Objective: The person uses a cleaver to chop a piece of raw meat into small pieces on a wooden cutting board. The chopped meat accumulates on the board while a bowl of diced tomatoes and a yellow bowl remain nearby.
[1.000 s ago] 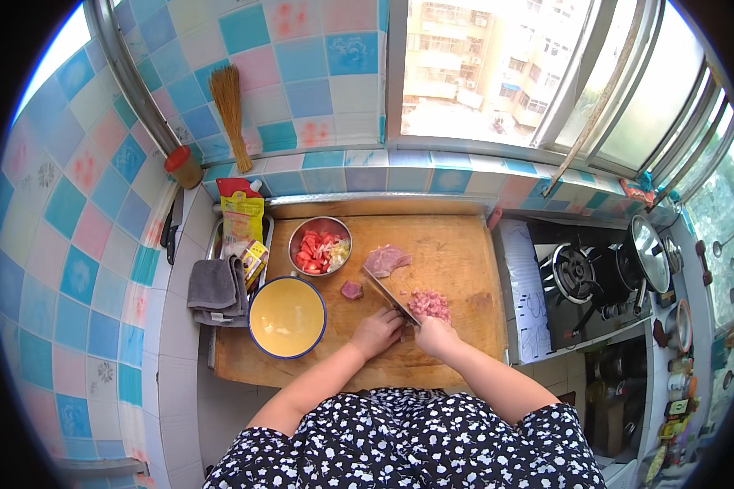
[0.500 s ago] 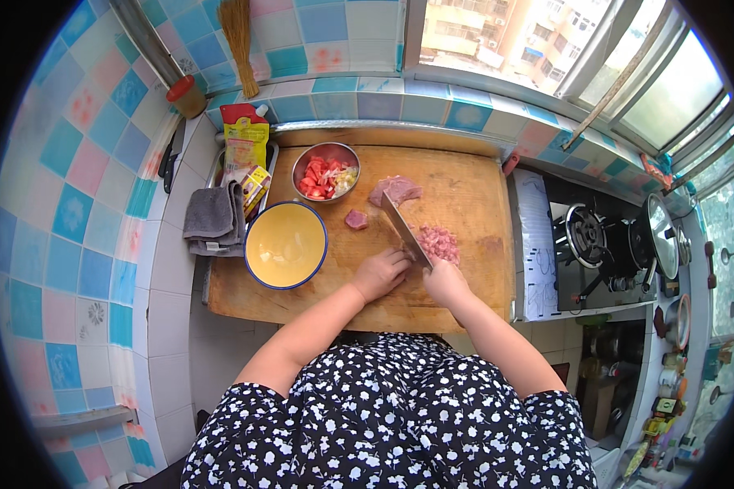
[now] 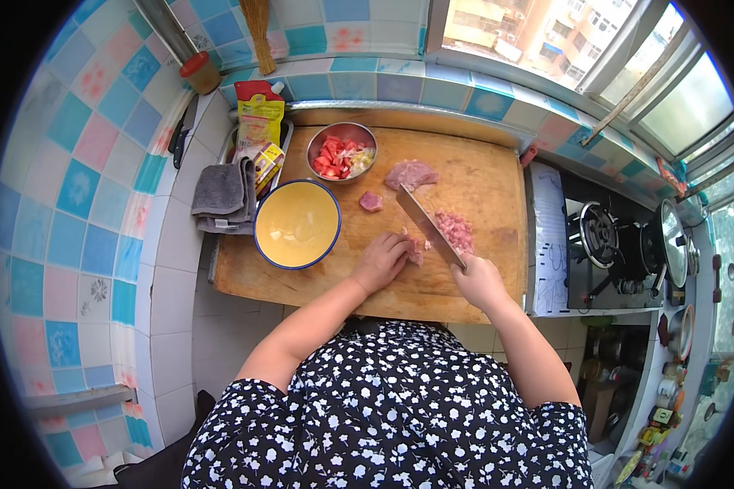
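Note:
On the wooden cutting board point(image 3: 261, 281), my right hand point(image 3: 479, 283) is wrapped round the handle of a kitchen knife point(image 3: 430, 226), its blade slanting away to the far left. My left hand point(image 3: 382, 262) has its fingers curled on a small strip of raw meat point(image 3: 416, 252), just left of the blade. Diced meat point(image 3: 455, 232) is heaped on the blade's right side. Beyond the knife tip lies a larger slab of raw meat point(image 3: 411, 174), and a small chunk of meat point(image 3: 370, 201) sits to its left.
A yellow bowl with a blue rim point(image 3: 335, 236) stands at the board's left. Behind it is a steel bowl point(image 3: 311, 145) of cut red and pale pieces. A grey towel point(image 3: 224, 196) and a sauce pouch point(image 3: 261, 118) are further left. A gas stove point(image 3: 579, 285) stands at right.
The knife has shifted right, away from my left fingers, so the meat strip beside them now shows. The whole view has also shifted slightly.

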Motion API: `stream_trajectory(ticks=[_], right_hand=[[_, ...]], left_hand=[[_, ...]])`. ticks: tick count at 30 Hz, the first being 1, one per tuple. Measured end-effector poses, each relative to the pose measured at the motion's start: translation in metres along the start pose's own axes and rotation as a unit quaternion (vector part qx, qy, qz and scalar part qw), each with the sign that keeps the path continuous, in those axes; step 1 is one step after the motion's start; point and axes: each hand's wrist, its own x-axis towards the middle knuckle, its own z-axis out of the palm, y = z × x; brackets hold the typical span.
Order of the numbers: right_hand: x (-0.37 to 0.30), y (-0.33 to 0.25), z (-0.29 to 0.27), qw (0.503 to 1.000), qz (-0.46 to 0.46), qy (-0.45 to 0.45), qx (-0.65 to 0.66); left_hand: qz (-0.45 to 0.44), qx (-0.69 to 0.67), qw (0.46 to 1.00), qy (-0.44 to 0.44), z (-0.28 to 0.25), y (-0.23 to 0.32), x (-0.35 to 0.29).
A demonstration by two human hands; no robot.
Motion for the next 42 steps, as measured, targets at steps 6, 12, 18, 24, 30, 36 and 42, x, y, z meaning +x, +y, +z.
stream_trajectory(ticks=[6, 12, 18, 24, 30, 36, 42], right_hand=[[0.005, -0.004, -0.005, 0.998, -0.012, -0.031, -0.060], [0.005, -0.002, -0.012, 0.999, 0.003, -0.031, -0.039], [0.001, 0.003, -0.009, 0.999, -0.005, -0.027, -0.032], [0.001, 0.005, 0.004, 0.999, -0.009, -0.036, -0.030], [0.005, 0.004, 0.011, 0.998, 0.012, -0.059, -0.028], [0.012, -0.002, 0.012, 0.994, 0.035, -0.088, -0.048], [0.025, -0.005, 0.011, 0.992, 0.032, -0.108, -0.062]], left_hand=[[-0.044, -0.002, 0.999, 0.008, 0.005, -0.002, -0.001], [0.036, 0.000, 0.998, -0.044, 0.003, 0.003, 0.005], [-0.011, -0.026, 1.000, -0.007, -0.002, 0.005, 0.006], [-0.013, 0.003, 1.000, -0.028, -0.003, -0.005, 0.008], [-0.009, 0.015, 0.998, -0.062, -0.003, -0.003, 0.013], [-0.035, 0.011, 0.996, -0.080, -0.003, 0.000, 0.015], [-0.050, -0.004, 0.995, -0.081, 0.000, 0.002, 0.014]])
